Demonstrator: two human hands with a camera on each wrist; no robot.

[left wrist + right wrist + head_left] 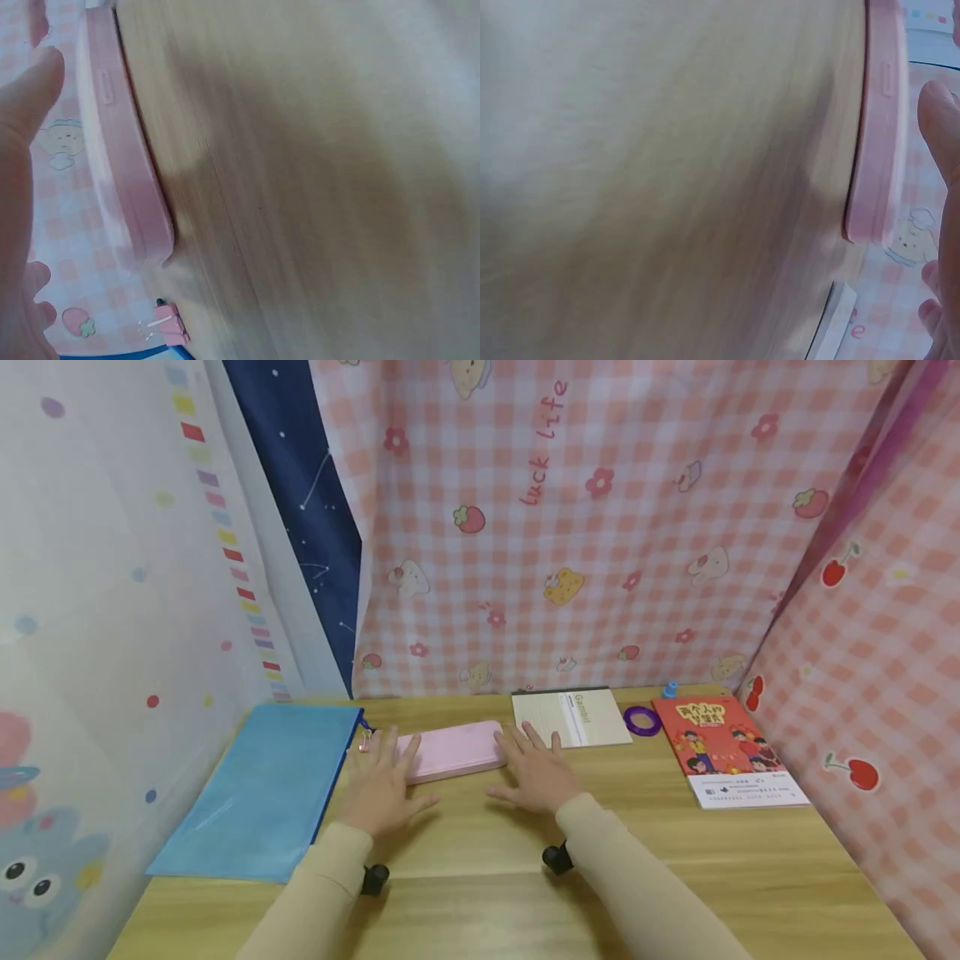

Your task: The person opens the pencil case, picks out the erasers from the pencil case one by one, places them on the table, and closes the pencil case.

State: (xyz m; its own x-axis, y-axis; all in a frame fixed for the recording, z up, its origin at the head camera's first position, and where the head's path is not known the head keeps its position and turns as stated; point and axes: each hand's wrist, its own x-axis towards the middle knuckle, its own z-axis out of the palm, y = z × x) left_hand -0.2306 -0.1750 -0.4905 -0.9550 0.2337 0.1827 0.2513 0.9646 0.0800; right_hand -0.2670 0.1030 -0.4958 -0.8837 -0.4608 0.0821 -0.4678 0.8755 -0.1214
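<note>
A long pink case [456, 750], shaped like a pencil case, lies on the wooden table in the middle of the head view. My left hand [381, 785] has its fingers spread and overlaps the left end of the case. At its right end is my right hand [538, 774], also with fingers spread and nothing in its grip. In both wrist views the thumbs stand apart from the case [124, 150]. A small pink binder clip [171, 324] sits beyond the case's left end, near the left fingers.
A blue folder [255, 793] lies at the left. Behind my right hand is a cream notebook [555, 714], then a purple ring-shaped roll [642, 721], a small blue object [670, 691] and a red booklet [720, 739]. A checked curtain [570, 543] hangs along the back edge.
</note>
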